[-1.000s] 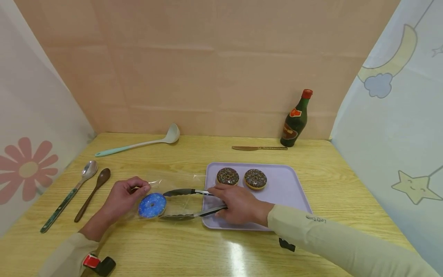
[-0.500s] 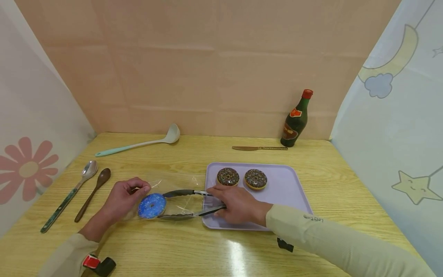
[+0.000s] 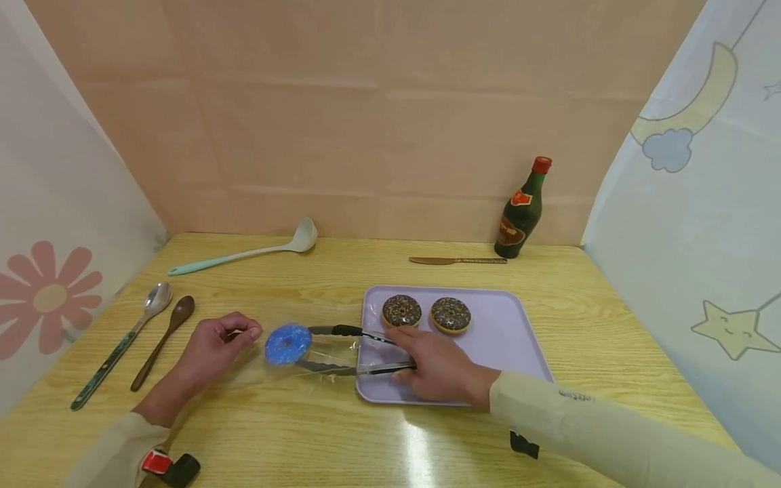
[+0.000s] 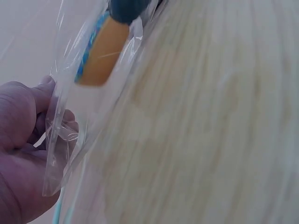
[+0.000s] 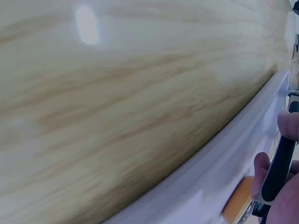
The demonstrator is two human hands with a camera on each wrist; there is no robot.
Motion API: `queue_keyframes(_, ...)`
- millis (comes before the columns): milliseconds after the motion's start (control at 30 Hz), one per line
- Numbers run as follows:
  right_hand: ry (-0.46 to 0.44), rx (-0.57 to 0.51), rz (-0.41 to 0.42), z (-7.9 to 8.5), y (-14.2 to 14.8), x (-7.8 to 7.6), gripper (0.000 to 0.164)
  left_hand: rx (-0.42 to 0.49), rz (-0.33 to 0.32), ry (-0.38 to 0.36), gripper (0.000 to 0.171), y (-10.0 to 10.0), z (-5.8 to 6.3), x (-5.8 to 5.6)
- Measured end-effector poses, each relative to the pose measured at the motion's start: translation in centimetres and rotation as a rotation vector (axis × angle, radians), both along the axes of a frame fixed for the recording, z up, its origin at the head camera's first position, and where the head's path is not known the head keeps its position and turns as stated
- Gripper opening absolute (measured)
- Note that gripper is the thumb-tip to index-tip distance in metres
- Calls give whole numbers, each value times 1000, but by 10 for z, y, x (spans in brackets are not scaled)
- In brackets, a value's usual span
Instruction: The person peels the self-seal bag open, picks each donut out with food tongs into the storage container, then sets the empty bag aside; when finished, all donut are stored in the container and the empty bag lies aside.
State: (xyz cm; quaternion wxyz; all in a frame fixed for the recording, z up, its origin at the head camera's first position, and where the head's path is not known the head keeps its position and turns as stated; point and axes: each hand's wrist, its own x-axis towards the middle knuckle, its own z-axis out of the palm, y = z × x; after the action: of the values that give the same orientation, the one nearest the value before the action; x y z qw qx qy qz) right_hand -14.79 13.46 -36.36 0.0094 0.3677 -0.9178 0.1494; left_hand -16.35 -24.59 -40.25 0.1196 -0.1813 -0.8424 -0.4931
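Note:
In the head view a blue-iced sprinkled donut [image 3: 288, 344] lies within a clear plastic bag [image 4: 63, 140], between the tips of black-and-silver tongs [image 3: 373, 369]. My right hand [image 3: 436, 366] holds the tongs over the lilac tray [image 3: 500, 352], and their arms reach left into the bag. At the bag's left edge, my left hand [image 3: 222, 349] pinches the film between thumb and fingers. Through the film, the left wrist view shows the donut edge-on with a dark tong tip against it. Two chocolate donuts [image 3: 401, 311] sit on the tray's back part.
Left of the hands lie a metal spoon [image 3: 155, 301] with a green handle and a brown wooden spoon [image 3: 182, 312]. Behind are a ladle [image 3: 302, 237], a gold-coloured knife [image 3: 451, 261] and a green bottle [image 3: 518, 217]. Patterned sheets stand on both sides.
The tongs, the right hand and the blue donut have shifted right and slightly back, away from the left fingers. My left hand has stayed nearly in place.

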Motion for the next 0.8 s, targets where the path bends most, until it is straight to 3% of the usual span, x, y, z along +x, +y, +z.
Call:
queue_keyframes(400,88,-91,-85,6,58,27,62,-79,52,35,5,-6,2,1)
queue_keyframes(500,78,-141,-91,7,72,36,60,-85,55,24,6,-10,3,1)
queue_keyframes(800,175,-250,-122,4,112,62,58,-59,57,-17,8,-10,7,4)
